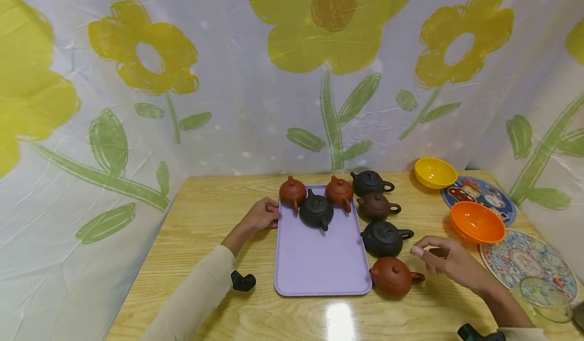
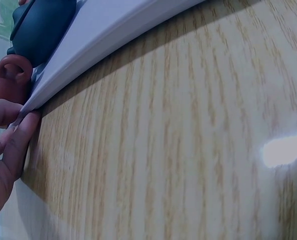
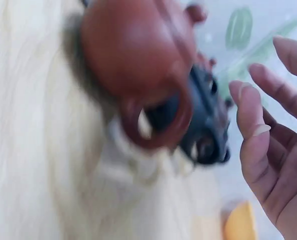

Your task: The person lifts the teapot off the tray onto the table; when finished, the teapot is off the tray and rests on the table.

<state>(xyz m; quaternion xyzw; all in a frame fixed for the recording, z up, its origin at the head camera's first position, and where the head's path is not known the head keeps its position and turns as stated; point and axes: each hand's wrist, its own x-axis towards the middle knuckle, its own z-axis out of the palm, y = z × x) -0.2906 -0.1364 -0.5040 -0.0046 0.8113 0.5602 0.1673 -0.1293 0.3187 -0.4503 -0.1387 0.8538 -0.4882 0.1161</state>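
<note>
A lilac tray (image 1: 322, 260) lies on the table, bearing a reddish-brown teapot (image 1: 292, 191), a black teapot (image 1: 316, 211) and a second reddish-brown teapot (image 1: 339, 191) at its far end. My left hand (image 1: 264, 214) pinches the tray's left rim; in the left wrist view its fingers (image 2: 23, 137) meet at that edge. Loosely bent and holding nothing, my right hand (image 1: 449, 262) hovers right of a black teapot (image 1: 382, 238) and a larger reddish-brown teapot (image 1: 393, 277). The right wrist view shows that reddish-brown teapot (image 3: 138, 45) apart from the fingers.
Behind those two, a dark brown teapot (image 1: 375, 206) and another black teapot (image 1: 367, 183) continue the row along the tray's right side. Farther right are a yellow bowl (image 1: 435, 174), an orange bowl (image 1: 478, 223), two patterned round mats and a clear glass dish (image 1: 545, 300).
</note>
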